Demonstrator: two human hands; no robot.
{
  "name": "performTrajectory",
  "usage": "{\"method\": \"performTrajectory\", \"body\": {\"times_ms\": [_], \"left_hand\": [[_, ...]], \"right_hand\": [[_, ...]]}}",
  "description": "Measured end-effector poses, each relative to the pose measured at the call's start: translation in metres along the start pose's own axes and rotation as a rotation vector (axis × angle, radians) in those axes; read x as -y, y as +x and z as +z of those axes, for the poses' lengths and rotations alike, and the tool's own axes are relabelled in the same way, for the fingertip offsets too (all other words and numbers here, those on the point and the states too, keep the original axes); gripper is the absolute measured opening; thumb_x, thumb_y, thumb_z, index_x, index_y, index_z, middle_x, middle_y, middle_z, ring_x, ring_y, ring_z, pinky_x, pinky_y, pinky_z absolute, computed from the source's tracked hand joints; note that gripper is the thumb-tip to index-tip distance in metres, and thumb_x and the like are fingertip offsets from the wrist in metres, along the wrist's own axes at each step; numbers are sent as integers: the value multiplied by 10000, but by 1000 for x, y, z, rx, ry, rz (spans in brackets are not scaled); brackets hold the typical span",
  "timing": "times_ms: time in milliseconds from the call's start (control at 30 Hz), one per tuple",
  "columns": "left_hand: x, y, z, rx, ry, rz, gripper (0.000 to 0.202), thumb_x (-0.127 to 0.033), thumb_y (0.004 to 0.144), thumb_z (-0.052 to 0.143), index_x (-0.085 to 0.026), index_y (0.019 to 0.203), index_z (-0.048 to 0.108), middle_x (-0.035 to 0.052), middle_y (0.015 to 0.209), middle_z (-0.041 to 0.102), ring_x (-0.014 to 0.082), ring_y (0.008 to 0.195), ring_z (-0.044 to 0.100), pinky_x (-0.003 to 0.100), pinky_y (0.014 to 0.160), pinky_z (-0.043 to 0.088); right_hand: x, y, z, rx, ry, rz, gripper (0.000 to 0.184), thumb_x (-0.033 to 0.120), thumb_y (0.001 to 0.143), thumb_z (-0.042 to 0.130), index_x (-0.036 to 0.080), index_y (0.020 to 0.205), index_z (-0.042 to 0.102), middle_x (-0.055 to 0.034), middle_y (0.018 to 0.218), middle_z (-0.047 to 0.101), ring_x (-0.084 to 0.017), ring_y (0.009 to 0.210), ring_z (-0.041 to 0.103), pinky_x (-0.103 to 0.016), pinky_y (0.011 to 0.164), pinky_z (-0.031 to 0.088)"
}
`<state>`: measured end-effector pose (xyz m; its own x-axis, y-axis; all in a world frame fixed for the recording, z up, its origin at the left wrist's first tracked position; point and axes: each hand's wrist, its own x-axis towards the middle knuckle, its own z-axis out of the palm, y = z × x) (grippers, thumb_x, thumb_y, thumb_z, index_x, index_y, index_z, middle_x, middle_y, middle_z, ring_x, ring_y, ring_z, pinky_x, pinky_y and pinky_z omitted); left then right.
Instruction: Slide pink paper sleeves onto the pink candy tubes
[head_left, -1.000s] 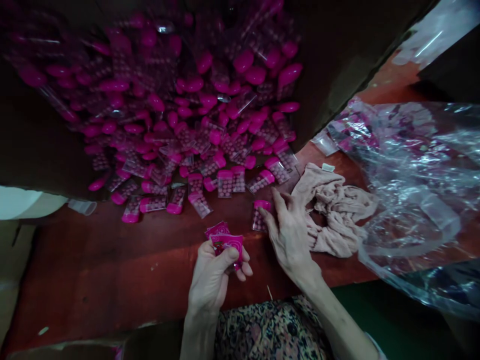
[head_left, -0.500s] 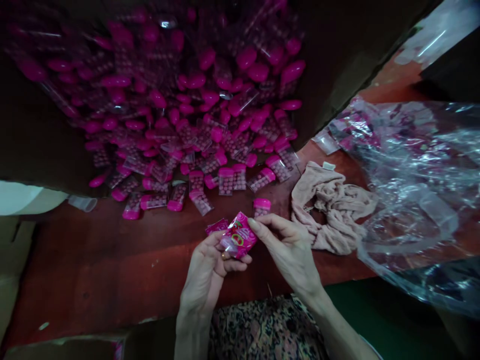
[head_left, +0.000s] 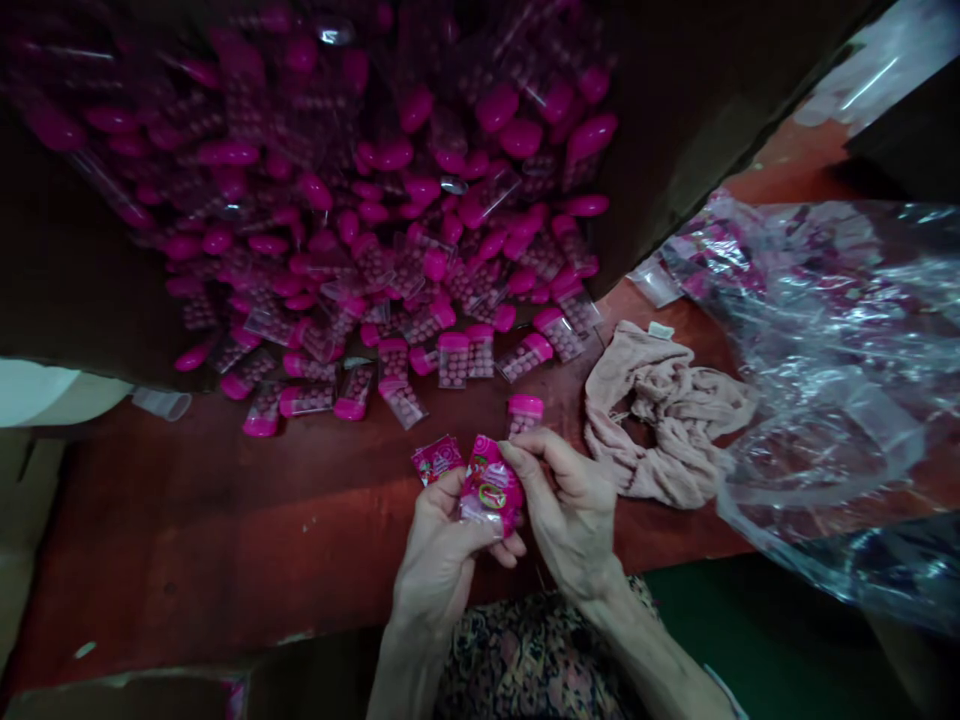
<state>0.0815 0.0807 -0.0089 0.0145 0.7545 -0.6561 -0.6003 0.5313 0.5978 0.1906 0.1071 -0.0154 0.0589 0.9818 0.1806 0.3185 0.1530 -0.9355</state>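
A small glossy pink printed wrapper is held up between my hands above the table's front part. My left hand grips its left and lower side, thumb across the front and fingers behind. At the upper right edge, my right hand pinches it between thumb and forefinger. Whether anything is inside the wrapper I cannot tell. Flat on the table just behind the left fingers lie other pink printed wrappers. A clear candy box with a pink lid rests right behind the right fingertips.
A large heap of pink-lidded candy boxes spills from a dark carton onto the red table. To the right lie a crumpled beige cloth and a big clear plastic bag. A white bowl stands at left.
Both hands have shifted slightly, the left one rightward, and the wrapper has turned more upright and moved right. The wrappers lying on the table are now more exposed.
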Motion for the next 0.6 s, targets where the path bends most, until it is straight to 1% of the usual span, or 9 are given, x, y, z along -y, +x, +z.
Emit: {"method": "performTrajectory", "body": {"times_ms": [67, 100, 167, 233, 333, 433, 500, 600], "left_hand": [[3, -1, -3, -5, 0, -5, 217, -24, 502, 696, -131, 667, 605, 14, 515, 658, 104, 410, 587, 154, 396, 445], [4, -1, -6, -19, -5, 4, 195, -13, 505, 690, -135, 616, 586, 15, 526, 662, 101, 429, 594, 152, 414, 449], [4, 0, -13, -46, -16, 29, 177, -4, 519, 685, -131, 563, 572, 19, 552, 670, 87, 455, 598, 142, 442, 449], [4, 2, -17, -50, -42, 41, 134, -38, 561, 696, -125, 631, 620, 31, 615, 690, 90, 502, 615, 146, 475, 466], [2, 4, -14, 1, -90, 26, 171, -146, 626, 718, -126, 787, 664, 50, 701, 710, 129, 567, 649, 191, 505, 508], [3, 5, -7, 70, -108, 3, 212, -238, 647, 729, -103, 800, 670, 81, 719, 714, 140, 547, 646, 202, 473, 508], [4, 5, -3, 79, -102, -10, 205, -234, 643, 730, -93, 778, 669, 81, 657, 706, 112, 479, 612, 172, 424, 472], [7, 3, 0, 37, -79, -39, 185, -125, 583, 736, -108, 749, 657, 52, 584, 689, 87, 418, 572, 147, 389, 427]], "right_hand": [[0, 6, -8, -32, -78, -126, 144, 128, 846, 530, 180, 718, 572, 24, 634, 570, -102, 563, 525, -218, 552, 426], [-1, 10, -13, -43, -111, -167, 138, 121, 844, 534, 183, 726, 570, 22, 637, 572, -107, 575, 530, -222, 563, 430], [-1, 16, -20, -48, -158, -201, 117, 123, 844, 543, 188, 752, 576, 16, 669, 595, -113, 597, 541, -229, 579, 436], [-2, 19, -23, -60, -175, -191, 97, 131, 843, 555, 189, 772, 584, 13, 695, 610, -113, 606, 548, -230, 583, 437], [-1, 17, -20, -53, -145, -157, 109, 122, 840, 560, 187, 756, 586, 31, 646, 588, -101, 563, 532, -217, 553, 433], [1, 12, -12, -22, -100, -134, 135, 111, 844, 542, 185, 737, 578, 35, 628, 579, -93, 537, 519, -212, 532, 431], [1, 8, -8, -17, -79, -123, 129, 112, 847, 536, 186, 750, 579, 29, 648, 588, -96, 551, 524, -216, 532, 431], [-1, 5, -5, -27, -50, -125, 124, 94, 843, 536, 186, 774, 582, 25, 665, 589, -99, 576, 533, -217, 536, 428]]}}
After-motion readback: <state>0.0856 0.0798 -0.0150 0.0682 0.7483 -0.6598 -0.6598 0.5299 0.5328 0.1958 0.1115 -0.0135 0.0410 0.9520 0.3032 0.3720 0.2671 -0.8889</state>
